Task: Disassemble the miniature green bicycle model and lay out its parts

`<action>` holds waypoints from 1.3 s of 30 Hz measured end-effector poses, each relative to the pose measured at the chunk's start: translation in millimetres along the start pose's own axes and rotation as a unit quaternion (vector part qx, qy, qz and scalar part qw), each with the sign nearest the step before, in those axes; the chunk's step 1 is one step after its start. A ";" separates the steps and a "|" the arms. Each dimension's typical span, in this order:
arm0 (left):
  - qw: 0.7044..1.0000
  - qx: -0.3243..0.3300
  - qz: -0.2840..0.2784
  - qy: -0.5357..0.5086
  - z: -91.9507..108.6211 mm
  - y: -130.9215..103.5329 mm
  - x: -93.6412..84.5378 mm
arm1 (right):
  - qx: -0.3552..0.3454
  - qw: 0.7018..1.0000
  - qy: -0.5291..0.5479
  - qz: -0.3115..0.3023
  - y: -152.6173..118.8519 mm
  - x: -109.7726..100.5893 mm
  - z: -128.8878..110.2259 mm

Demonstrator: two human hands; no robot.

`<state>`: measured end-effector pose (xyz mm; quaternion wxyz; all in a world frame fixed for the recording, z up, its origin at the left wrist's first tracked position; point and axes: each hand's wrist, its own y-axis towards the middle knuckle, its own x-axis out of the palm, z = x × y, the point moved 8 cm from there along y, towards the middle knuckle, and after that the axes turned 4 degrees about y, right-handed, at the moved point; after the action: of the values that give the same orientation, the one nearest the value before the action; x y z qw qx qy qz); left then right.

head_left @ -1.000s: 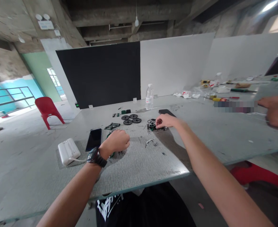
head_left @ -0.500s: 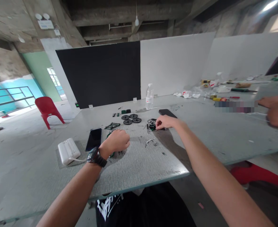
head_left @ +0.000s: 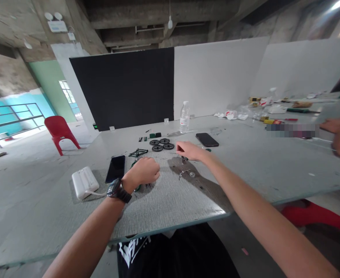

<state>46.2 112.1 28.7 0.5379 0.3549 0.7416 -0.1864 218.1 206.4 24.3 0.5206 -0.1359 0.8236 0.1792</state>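
Left hand [head_left: 146,170], bare, one: wrist in a black plastic digital watch [head_left: 118,190]; fingers curled into a loose fist, back of the hand up, fingertips hidden; whether it grips anything cannot be told. Small green and black curved parts [head_left: 137,188], partly covered: directly beneath and beside this hand, on the near side. White rounded power bank [head_left: 85,183] with a white cable [head_left: 96,193]: left of the watch. Small silver metal parts [head_left: 184,174], loose, with a pale round piece [head_left: 192,174]: right of the left hand, nearer than the right hand. Dark-screened rectangular phone [head_left: 115,168]: just left of the left hand. Right hand [head_left: 187,151], bare, one: fingers bent inward and mostly closed, tips out of sight; any hold cannot be told. Small dark parts [head_left: 184,158]: at the underside of this hand, contact unclear. Dark green openwork frame [head_left: 138,152]: just beyond the left hand. Black spoked wheels [head_left: 161,144], four, grouped flat: left of the right hand, slightly farther. Black rectangular phone [head_left: 207,139], face unclear: beyond the right hand, to its right. Clear plastic bottle [head_left: 184,117], white-capped, upright: beyond the right hand.
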 end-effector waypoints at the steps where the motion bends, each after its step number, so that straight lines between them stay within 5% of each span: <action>1: 1.000 -0.001 0.000 0.000 -0.1 0.0 0.3 | -0.010 1.000 0.012 -0.001 1.2 5.3 -9.1; 7: 1.000 -0.003 -0.002 0.004 -0.3 -0.8 0.2 | -0.103 0.992 0.067 0.023 7.9 23.7 -57.2; 12: 1.000 -0.004 -0.001 0.010 -0.5 -1.0 -0.8 | -0.165 0.983 0.079 0.015 17.4 42.2 -74.1; 26: 1.000 0.005 0.008 0.020 0.5 0.0 0.6 | -0.237 0.971 0.022 0.033 26.4 60.5 -81.4; 39: 1.000 0.005 0.006 0.018 -0.2 0.1 0.8 | -0.212 0.973 -0.092 0.028 19.4 56.9 -89.2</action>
<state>46.1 112.6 28.1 0.5240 0.3655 0.7480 -0.1800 114.1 182.8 10.9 0.5487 -0.2026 0.7188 0.3758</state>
